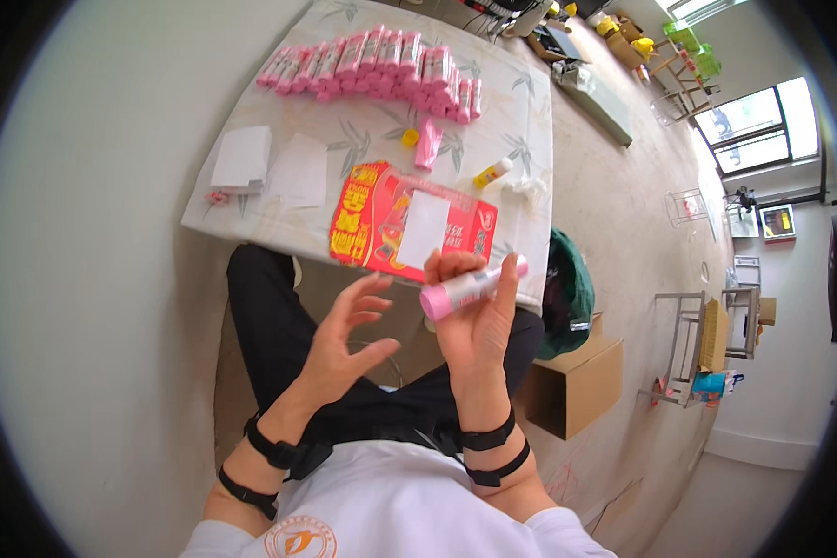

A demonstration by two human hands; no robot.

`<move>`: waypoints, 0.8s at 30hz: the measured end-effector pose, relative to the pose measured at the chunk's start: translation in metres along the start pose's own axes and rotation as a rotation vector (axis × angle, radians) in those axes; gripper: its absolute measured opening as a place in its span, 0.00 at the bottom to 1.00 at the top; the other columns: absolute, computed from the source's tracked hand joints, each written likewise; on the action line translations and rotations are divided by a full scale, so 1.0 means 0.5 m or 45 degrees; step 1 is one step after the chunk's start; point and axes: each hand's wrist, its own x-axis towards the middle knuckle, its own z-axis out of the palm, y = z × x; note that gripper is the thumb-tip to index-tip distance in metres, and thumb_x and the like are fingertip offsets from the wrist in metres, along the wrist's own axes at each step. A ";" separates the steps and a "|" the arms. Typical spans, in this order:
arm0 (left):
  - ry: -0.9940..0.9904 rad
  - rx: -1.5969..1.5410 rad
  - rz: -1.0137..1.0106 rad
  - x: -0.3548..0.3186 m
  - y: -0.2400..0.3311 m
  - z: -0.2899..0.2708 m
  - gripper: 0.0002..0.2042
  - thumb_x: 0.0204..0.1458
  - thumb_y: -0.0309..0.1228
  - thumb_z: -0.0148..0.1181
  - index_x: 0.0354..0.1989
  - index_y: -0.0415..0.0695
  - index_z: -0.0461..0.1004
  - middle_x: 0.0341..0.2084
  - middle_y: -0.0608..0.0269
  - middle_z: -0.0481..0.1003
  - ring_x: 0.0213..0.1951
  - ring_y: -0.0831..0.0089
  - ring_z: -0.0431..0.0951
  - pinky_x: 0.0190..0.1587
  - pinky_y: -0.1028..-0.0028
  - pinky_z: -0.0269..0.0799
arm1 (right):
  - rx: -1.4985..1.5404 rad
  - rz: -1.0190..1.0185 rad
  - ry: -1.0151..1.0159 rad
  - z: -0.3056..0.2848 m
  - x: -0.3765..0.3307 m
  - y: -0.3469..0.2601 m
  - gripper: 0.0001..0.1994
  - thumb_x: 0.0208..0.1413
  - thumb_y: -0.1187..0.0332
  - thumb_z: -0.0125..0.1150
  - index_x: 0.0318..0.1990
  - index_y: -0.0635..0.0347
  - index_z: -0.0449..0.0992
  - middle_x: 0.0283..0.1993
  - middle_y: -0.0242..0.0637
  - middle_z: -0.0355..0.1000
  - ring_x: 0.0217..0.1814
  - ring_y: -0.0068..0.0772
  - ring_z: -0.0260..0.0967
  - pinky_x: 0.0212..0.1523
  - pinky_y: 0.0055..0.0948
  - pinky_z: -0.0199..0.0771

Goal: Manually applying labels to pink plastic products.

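Note:
A pink roll of plastic bags [465,292] with a pale printed label band lies across my right hand [474,335], its fingers and thumb curled around it, just off the table's near edge. My left hand [349,337] hovers beside it, fingers apart and holding nothing. Beyond them a flat red-and-yellow printed carton piece [367,219] carries a small white paper slip [425,231]. Farther back are a loose pink piece [428,145], a yellow cap [410,138] and a glue stick [493,173] lying on its side.
A large pile of labelled pink rolls [381,65] covers the table's far side. White paper stacks [242,156] and sheets [299,172] lie on the left. To the right of the table stand a dark green bag [572,298] and an open cardboard box [581,386]. A wall [102,232] runs along the left.

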 end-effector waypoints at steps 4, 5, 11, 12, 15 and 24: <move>-0.090 -0.102 0.064 -0.002 0.063 0.046 0.39 0.43 0.29 0.68 0.63 0.43 0.53 0.56 0.59 0.63 0.49 0.72 0.71 0.48 0.73 0.69 | 0.014 0.069 -0.004 0.039 -0.052 0.026 0.17 0.60 0.54 0.51 0.33 0.61 0.70 0.42 0.43 0.71 0.53 0.39 0.65 0.61 0.39 0.61; -0.012 -0.078 0.128 -0.003 0.075 0.054 0.36 0.43 0.29 0.68 0.61 0.42 0.56 0.54 0.59 0.65 0.49 0.71 0.71 0.48 0.72 0.69 | -0.052 0.043 0.066 0.046 -0.066 0.032 0.18 0.62 0.52 0.45 0.36 0.61 0.70 0.49 0.47 0.70 0.58 0.40 0.64 0.62 0.39 0.59; 0.086 0.191 0.310 -0.022 0.106 0.083 0.24 0.43 0.23 0.67 0.51 0.37 0.69 0.46 0.56 0.72 0.49 0.69 0.73 0.50 0.72 0.69 | -0.350 0.047 -0.083 0.044 -0.142 0.037 0.24 0.63 0.48 0.42 0.45 0.62 0.70 0.53 0.43 0.68 0.58 0.35 0.63 0.62 0.36 0.59; 0.129 0.127 0.348 -0.030 0.110 0.084 0.21 0.43 0.20 0.67 0.48 0.37 0.71 0.45 0.55 0.73 0.49 0.69 0.73 0.52 0.72 0.68 | -0.455 0.039 -0.207 0.041 -0.153 0.033 0.25 0.62 0.47 0.42 0.48 0.63 0.70 0.53 0.42 0.69 0.58 0.33 0.63 0.61 0.35 0.59; 0.033 -0.006 0.404 -0.048 0.126 0.079 0.24 0.41 0.16 0.66 0.50 0.37 0.69 0.47 0.54 0.72 0.51 0.69 0.72 0.54 0.72 0.68 | -0.691 -0.051 -0.217 0.033 -0.179 0.003 0.19 0.57 0.61 0.57 0.51 0.64 0.68 0.50 0.41 0.69 0.52 0.30 0.67 0.54 0.31 0.65; -0.114 -0.440 0.157 -0.070 0.136 0.076 0.24 0.44 0.16 0.64 0.51 0.38 0.66 0.49 0.53 0.70 0.49 0.70 0.73 0.52 0.71 0.71 | -0.723 -0.250 -0.464 0.035 -0.230 -0.044 0.23 0.45 0.77 0.68 0.51 0.66 0.68 0.48 0.43 0.70 0.44 0.28 0.71 0.39 0.22 0.75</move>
